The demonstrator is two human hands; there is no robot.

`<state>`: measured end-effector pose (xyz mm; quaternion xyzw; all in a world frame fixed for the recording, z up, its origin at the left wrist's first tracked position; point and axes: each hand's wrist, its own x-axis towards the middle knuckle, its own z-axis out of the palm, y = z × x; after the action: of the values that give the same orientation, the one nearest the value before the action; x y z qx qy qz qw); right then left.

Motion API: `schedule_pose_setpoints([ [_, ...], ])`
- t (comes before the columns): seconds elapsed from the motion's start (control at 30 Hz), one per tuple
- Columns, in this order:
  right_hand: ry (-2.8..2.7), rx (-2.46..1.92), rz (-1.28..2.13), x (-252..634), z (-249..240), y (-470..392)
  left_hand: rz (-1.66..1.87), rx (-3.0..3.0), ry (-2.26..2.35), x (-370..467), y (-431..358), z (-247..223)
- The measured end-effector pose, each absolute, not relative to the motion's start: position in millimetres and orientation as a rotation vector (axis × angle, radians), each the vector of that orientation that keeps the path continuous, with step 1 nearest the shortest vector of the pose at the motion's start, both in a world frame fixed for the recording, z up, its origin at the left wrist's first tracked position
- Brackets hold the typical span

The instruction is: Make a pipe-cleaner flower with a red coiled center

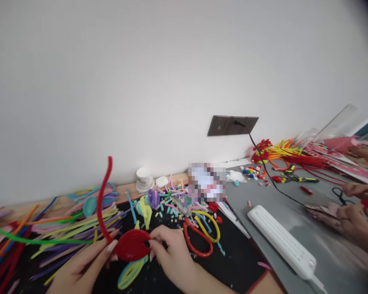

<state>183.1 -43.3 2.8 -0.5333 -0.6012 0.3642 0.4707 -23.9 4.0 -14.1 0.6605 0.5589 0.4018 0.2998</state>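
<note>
A red pipe cleaner (132, 245) is wound into a flat oval disc, its loose tail curving upward on the left. My left hand (86, 261) pinches it where the tail leaves the disc. At the opposite edge, my right hand (176, 255) grips the disc between thumb and fingertips. Partly below the disc lies a yellow-and-blue pipe cleaner loop (131, 273) on the black mat (227, 267). Scissors with red and yellow handles (199, 239) rest just beyond my right hand. Small cut pipe cleaner pieces (168, 210) are strewn behind the hands.
Bundles of coloured pipe cleaners (76, 230) spread on the left. A paper cup (144, 179) stands by the wall. Right of the mat are a white power strip (282, 241) with its cord, pom-poms (253, 172) and pliers (294, 175). Another person's hands (355, 216) work at far right.
</note>
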Motion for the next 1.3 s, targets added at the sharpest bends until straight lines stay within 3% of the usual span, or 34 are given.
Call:
schedule_pose_setpoints([
  [0.33,-1.375,-1.273,0.969,183.2,-5.0,-38.0,0.945,1.821,1.242,-12.6,-0.9,7.5],
  [1.3,-1.407,-1.200,1.013,189.4,-6.0,-35.5,0.687,1.914,1.113,-11.7,3.5,1.5],
])
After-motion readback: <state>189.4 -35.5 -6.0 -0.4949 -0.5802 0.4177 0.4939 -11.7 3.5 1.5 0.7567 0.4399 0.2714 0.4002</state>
